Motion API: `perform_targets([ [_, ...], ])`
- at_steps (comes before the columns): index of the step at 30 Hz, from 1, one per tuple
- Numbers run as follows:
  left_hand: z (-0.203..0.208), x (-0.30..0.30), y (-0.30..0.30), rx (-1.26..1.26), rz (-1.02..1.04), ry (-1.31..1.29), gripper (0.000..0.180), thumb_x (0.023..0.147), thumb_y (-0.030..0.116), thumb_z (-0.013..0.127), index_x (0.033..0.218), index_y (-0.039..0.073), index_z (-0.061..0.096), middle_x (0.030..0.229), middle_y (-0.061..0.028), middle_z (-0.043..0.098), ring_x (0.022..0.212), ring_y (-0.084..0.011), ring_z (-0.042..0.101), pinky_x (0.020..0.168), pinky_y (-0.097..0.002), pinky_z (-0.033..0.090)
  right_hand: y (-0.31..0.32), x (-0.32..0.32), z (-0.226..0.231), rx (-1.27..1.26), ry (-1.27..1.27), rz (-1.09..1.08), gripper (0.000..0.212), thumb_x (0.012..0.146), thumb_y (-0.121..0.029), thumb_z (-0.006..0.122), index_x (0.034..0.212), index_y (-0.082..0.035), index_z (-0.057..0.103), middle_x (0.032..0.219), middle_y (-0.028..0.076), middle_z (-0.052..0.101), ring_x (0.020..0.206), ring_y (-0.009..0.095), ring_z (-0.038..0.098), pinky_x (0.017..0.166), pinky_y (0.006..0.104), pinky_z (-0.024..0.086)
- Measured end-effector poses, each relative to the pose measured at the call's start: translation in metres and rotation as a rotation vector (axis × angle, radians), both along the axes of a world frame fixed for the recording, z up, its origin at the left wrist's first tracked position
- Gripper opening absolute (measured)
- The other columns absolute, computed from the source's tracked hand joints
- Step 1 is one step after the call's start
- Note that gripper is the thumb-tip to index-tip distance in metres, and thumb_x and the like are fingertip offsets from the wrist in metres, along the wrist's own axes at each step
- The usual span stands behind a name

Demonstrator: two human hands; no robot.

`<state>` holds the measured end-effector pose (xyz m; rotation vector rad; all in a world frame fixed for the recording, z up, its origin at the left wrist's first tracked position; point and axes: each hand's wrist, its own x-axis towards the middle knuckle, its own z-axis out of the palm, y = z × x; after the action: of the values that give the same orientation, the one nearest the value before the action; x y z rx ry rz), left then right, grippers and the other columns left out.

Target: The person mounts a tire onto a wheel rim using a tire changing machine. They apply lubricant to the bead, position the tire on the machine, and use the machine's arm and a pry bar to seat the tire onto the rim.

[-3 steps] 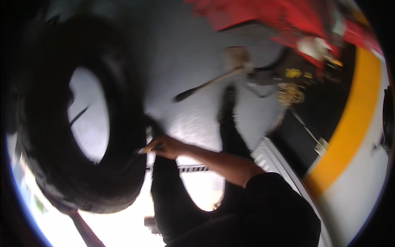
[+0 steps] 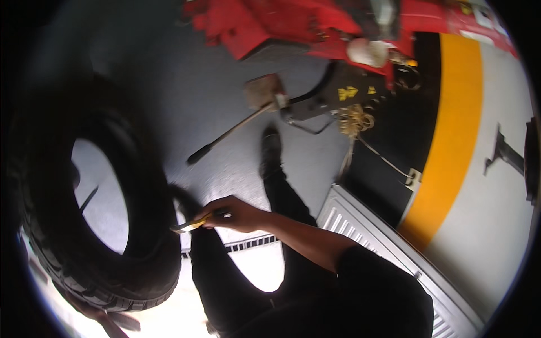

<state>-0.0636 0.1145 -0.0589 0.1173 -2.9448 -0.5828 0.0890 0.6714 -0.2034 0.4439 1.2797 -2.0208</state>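
A large black tyre (image 2: pixel 149 276) with a treaded outer face fills the left side, its open centre showing grey floor. My left hand (image 2: pixel 84 308) is at the tyre's lower left edge, holding it against the tread; its fingers are mostly hidden. My right hand (image 2: pixel 234 215) is closed around a slim tool with a yellow-and-dark handle and a pale flat end (image 2: pixel 189 226). That end is close to the tyre's right side; whether it touches the rubber I cannot tell.
Ahead lies a red machine (image 2: pixel 270 28). Before it are a brown block (image 2: pixel 264 91) and a bar with a black grip (image 2: pixel 208 149). A coil of pale cord (image 2: pixel 356 119) lies right, beside a ribbed metal panel (image 2: pixel 360 219) and a yellow floor stripe (image 2: pixel 451 146). My legs stand below.
The view has swung, so the tyre, bar and red machine sit farther left in the picture. Less blur shows now. Both hands stay at the tyre, and the right one keeps the tool.
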Motion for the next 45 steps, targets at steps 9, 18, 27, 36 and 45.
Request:
perform_targets([
  [9,-0.03,-0.028,-0.08,-0.081,-0.037,-0.065,0.082,0.103,0.067,0.027,0.162,0.01,0.028,0.166,-0.0166,0.031,0.152,-0.0311,0.033,0.127,-0.0459,0.026,0.482,0.012,0.063,1.615,0.275,-0.926,0.022,0.098,-0.021,0.07,0.103,0.001,0.071,0.086,0.007,0.074,0.074,0.013,0.07,0.068,0.0276,0.054],
  [18,-0.033,-0.015,-0.089,-0.29,-0.176,-0.053,0.069,0.11,0.053,0.018,0.164,0.011,0.024,0.169,-0.013,0.027,0.155,-0.0296,0.027,0.128,-0.0456,0.019,0.625,-0.035,-0.069,1.858,-0.105,-0.443,0.042,0.09,-0.045,0.068,0.109,-0.008,0.075,0.105,0.017,0.076,0.102,0.04,0.071,0.091,0.0481,0.054],
  [27,-0.002,-0.007,-0.087,-0.089,0.027,-0.13,0.074,0.108,0.056,0.021,0.164,0.007,0.018,0.169,-0.0138,0.022,0.156,-0.0287,0.021,0.127,-0.0458,0.016,0.595,-0.016,-0.059,1.633,-0.079,-0.461,0.034,0.099,-0.035,0.061,0.118,-0.008,0.069,0.106,0.018,0.073,0.1,0.036,0.07,0.086,0.0438,0.053],
  [36,-0.003,-0.003,0.002,0.406,0.528,-0.143,0.075,0.106,0.055,0.043,0.161,0.006,0.031,0.161,-0.0182,0.039,0.15,-0.0321,0.036,0.123,-0.0423,0.028,0.489,0.023,0.014,1.796,0.145,-0.578,0.046,0.109,-0.033,0.052,0.129,0.008,0.061,0.125,0.02,0.069,0.112,0.024,0.068,0.098,0.0384,0.053],
  [45,0.018,0.025,0.089,0.105,0.427,0.027,0.077,0.097,0.06,0.056,0.156,0.013,0.043,0.154,-0.0162,0.05,0.14,-0.0378,0.046,0.116,-0.0493,0.034,-0.032,-0.162,0.178,0.736,0.56,0.09,0.041,0.104,-0.037,0.063,0.126,-0.003,0.065,0.095,0.011,0.073,0.084,0.018,0.071,0.074,0.0334,0.055],
])
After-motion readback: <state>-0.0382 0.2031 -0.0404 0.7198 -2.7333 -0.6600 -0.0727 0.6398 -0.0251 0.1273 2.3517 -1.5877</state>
